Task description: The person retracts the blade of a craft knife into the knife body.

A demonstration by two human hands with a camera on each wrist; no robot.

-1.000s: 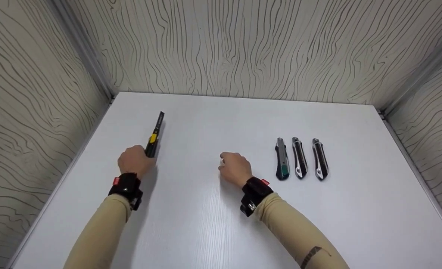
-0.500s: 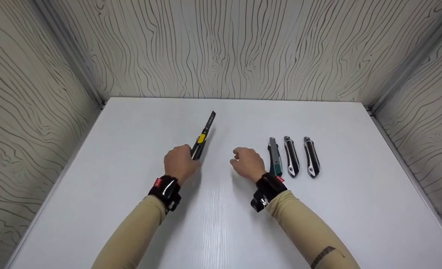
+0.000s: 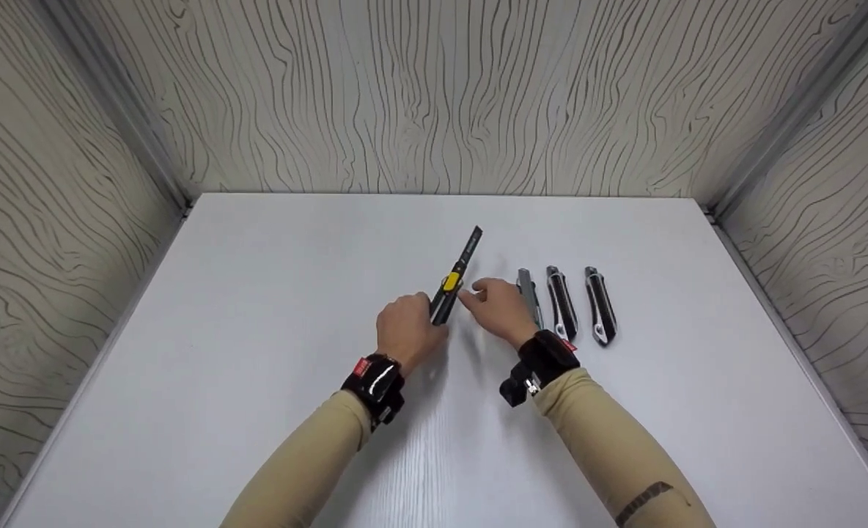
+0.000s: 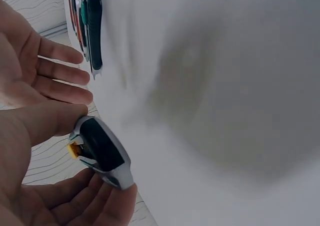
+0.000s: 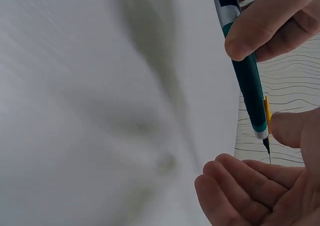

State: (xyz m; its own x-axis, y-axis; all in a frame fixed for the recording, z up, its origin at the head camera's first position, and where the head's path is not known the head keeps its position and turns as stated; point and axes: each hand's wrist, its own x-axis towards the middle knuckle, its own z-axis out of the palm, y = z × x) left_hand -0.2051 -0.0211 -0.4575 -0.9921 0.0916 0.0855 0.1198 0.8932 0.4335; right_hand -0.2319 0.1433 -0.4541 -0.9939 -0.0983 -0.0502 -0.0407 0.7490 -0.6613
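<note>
My left hand [image 3: 408, 330] grips the handle of a utility knife [image 3: 445, 302], thumb on one side and fingers on the other. Its long dark blade [image 3: 471, 246] is out, pointing up and to the right, over the white table. A yellow slider [image 5: 267, 115] sits on the knife's edge. Beside it is my right hand [image 3: 506, 312], holding nothing; the right wrist view shows its thumb [image 5: 290, 128] right at the slider and its loosely bent fingers [image 5: 240, 186] below the blade. In the left wrist view, the butt of the knife [image 4: 102, 146] shows between thumb and fingers.
Three more utility knives lie to the right: a grey and green one [image 3: 527, 287] partly covered by my right hand, then two dark ones with silver trim [image 3: 563, 304] [image 3: 601, 306]. Wood-patterned walls [image 3: 434, 95] enclose the white table [image 3: 258, 279].
My left hand has carried the utility knife rightward from the table's left side to the middle. My right hand has shifted slightly right and its thumb now meets the knife's side.
</note>
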